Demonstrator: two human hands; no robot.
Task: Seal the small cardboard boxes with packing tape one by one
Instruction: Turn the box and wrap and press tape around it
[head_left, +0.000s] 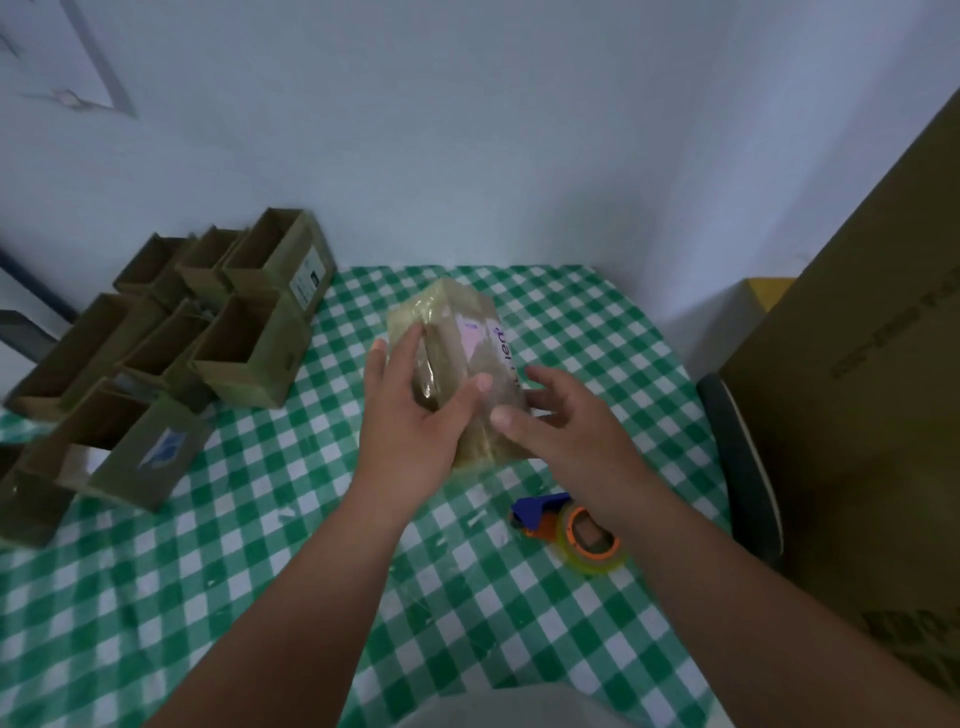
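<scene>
From the head view, the left hand (415, 415) grips a small box (457, 364) from its left side: fingers curled round the box's left face, thumb laid across the top, pinching it. The box is closed and shines with clear tape; it bears a pink and white label with purple letters on its upper right. Its near end rests on the table (208, 597), which is covered in a green and white check cloth, while the far end looks tilted up.

The right hand (566, 426) is at the box's right side, fingers spread and fairly straight. Its thumb tip presses the near right part of the top, close to the left thumb. Whether the other fingers touch the box cannot be told.

Just near of the grip, under the right wrist, a tape dispenser (566, 525) lies on the cloth, blue at the front with an orange hub and a clear roll.

Well to the left of the grip, a cluster of open boxes (171, 343) stands on the table. To the right, beyond the table edge, a big carton (857, 389) rises.
</scene>
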